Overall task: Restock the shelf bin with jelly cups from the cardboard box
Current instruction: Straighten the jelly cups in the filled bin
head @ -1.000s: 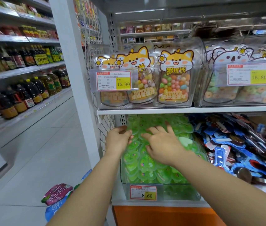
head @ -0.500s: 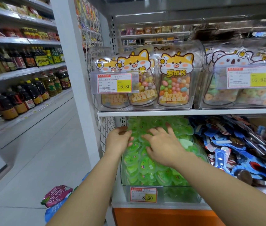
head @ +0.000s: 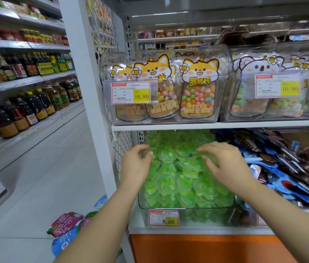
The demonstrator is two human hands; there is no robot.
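Change from half a second ago: hands that lay close together at the middle of the heap are now spread apart, the right one shifted rightward and the left one lifted back to the left edge; bin and stock unmoved

1. Shelf unit [head: 216, 125]: white painted metal, flat boards, wire-mesh side panel
2. Shelf bin [head: 206, 215]: clear rigid plastic, box-shaped, smooth and glossy; long axis runs from the shelf front toward the back; open top; sits on the lower shelf under the candy bins [head: 168, 118]
3. Jelly cups [head: 168, 183]: the task's stock, heaped in the shelf bin above its front wall; translucent green jelly in shallow rounded cups with flat clear rims and printed film lids; lids mostly face up and toward the viewer, tilted at mixed angles, with no common direction
4. Blue packets [head: 282, 177]: glossy foil, flat, piled loosely just right of the bin
5. Right hand [head: 223, 164]: palm down over the right side of the heap, fingers spread and bent, tips touching the cups, gripping nothing
6. Left hand [head: 136, 164]: at the heap's left edge, fingers loosely curled, nothing seen held
7. Price tag [head: 164, 218]: red-bordered card with yellow panel reading 8.60, on the bin's front wall
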